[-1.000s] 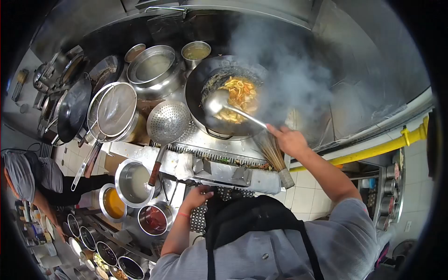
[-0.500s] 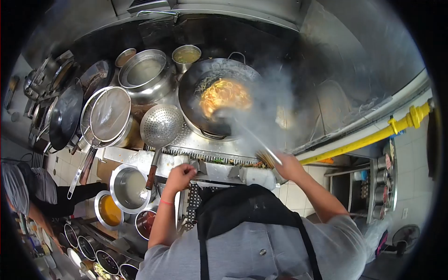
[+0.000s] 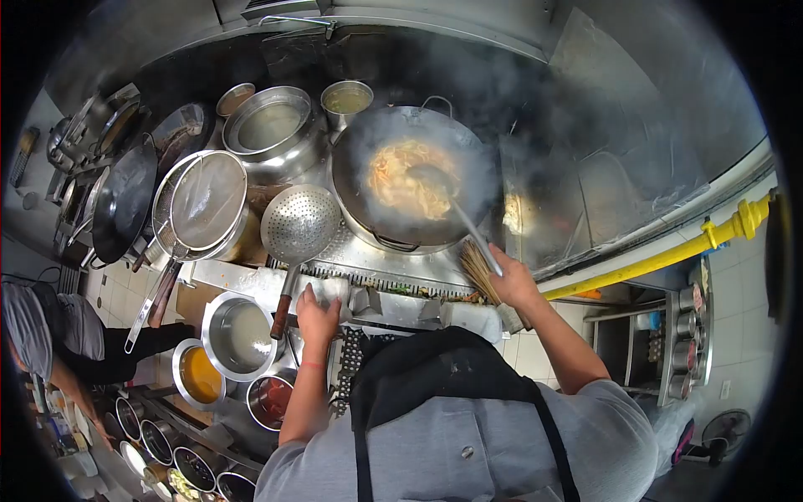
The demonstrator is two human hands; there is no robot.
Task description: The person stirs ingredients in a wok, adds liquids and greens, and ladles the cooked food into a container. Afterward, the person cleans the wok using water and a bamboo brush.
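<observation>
Right hand [image 3: 514, 281], closed on a long steel ladle [image 3: 467, 223] near its handle end, likely away from heat; bowl among orange-yellow strips [image 3: 394, 174] in a round black wok [image 3: 351, 186], far centre. Left hand [image 3: 317, 320] beside white cloth [image 3: 338, 289], grip indeterminable.

The ladle [image 3: 471, 222] rests among food [image 3: 389, 174] in the wok [image 3: 478, 159] before you; left of the wok lies the skimmer [image 3: 301, 223]; beside your right hand [image 3: 513, 283], the brush [image 3: 478, 272].
</observation>
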